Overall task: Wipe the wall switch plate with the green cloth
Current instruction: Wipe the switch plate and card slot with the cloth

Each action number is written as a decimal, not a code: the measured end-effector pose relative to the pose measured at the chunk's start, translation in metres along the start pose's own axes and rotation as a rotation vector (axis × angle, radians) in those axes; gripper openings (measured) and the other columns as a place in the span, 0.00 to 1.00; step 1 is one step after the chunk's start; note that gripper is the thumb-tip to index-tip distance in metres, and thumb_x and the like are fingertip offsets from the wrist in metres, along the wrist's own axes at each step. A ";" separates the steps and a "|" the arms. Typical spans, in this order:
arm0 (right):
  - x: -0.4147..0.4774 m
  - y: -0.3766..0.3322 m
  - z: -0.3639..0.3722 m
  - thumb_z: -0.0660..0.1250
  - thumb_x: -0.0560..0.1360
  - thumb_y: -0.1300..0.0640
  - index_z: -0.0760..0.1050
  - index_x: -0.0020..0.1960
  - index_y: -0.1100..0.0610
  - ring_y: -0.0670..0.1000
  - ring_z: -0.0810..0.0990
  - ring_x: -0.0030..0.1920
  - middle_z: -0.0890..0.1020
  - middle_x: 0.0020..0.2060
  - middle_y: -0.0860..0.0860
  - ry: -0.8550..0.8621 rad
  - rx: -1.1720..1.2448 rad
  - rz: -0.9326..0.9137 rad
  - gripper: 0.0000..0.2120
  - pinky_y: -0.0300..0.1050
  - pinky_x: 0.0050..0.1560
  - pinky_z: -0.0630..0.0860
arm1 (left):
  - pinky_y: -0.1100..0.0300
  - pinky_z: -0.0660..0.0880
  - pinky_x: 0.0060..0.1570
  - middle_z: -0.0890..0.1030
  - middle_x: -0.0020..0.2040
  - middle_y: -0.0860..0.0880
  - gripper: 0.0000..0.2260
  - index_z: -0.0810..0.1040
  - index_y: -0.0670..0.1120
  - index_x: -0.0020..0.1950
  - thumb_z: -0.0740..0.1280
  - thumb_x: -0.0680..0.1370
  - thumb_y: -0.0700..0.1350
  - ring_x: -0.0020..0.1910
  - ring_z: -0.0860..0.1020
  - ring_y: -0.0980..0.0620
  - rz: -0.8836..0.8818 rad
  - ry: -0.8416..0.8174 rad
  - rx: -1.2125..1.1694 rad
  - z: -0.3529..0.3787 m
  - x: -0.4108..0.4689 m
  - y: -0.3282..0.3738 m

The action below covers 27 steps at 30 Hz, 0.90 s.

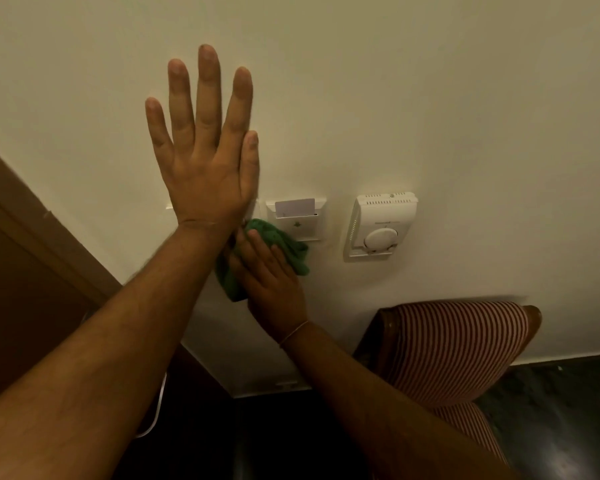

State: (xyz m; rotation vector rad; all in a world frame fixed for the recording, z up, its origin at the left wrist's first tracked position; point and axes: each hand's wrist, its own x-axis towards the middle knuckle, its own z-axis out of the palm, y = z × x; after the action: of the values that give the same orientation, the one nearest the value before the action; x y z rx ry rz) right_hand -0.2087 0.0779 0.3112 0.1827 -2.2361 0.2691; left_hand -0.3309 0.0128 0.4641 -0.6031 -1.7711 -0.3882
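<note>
Your switch plate (252, 209) is mostly hidden behind your left wrist, just left of the key-card holder (297, 218). Your right hand (269, 278) presses the bunched green cloth (278, 242) flat against the wall there; your left hand (205, 150) is open, fingers spread (bracing, probably). Risk: a wide swipe could knock the card (295, 206) out or flip a switch.

- I see a white thermostat (380, 226) with a round dial mounted on the cream wall (430, 98), at 3 o'clock of a key-card holder (296, 216).
- A striped chair (454, 348) stands at 5 o'clock.
- A brown door (25, 271) sits at 9 o'clock.
</note>
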 end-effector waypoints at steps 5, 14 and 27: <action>-0.003 0.017 -0.015 0.66 0.84 0.59 0.62 0.81 0.57 0.52 0.48 0.87 0.56 0.84 0.52 0.130 -0.039 0.079 0.28 0.51 0.87 0.46 | 0.42 0.39 0.89 0.52 0.90 0.44 0.29 0.45 0.56 0.93 0.51 0.93 0.54 0.90 0.36 0.50 0.005 0.014 -0.009 -0.001 0.000 0.000; -0.002 0.019 -0.012 0.61 0.88 0.56 0.61 0.81 0.61 0.54 0.50 0.86 0.58 0.83 0.53 0.378 0.089 0.387 0.24 0.58 0.86 0.49 | 0.41 0.43 0.89 0.55 0.89 0.44 0.28 0.47 0.56 0.92 0.52 0.92 0.54 0.91 0.52 0.39 0.047 0.056 -0.025 0.003 -0.001 0.001; -0.056 0.027 -0.045 0.71 0.78 0.70 0.68 0.81 0.58 0.57 0.63 0.83 0.65 0.82 0.55 -0.021 0.018 0.174 0.33 0.60 0.82 0.64 | 0.47 0.33 0.88 0.54 0.90 0.39 0.28 0.50 0.49 0.93 0.51 0.94 0.54 0.91 0.38 0.50 -0.034 -0.147 -0.064 -0.027 0.002 0.009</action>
State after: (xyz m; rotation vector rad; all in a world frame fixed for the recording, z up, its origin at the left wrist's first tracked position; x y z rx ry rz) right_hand -0.1462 0.1180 0.2912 0.0005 -2.2737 0.3824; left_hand -0.3050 0.0058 0.4735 -0.6622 -1.9171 -0.4347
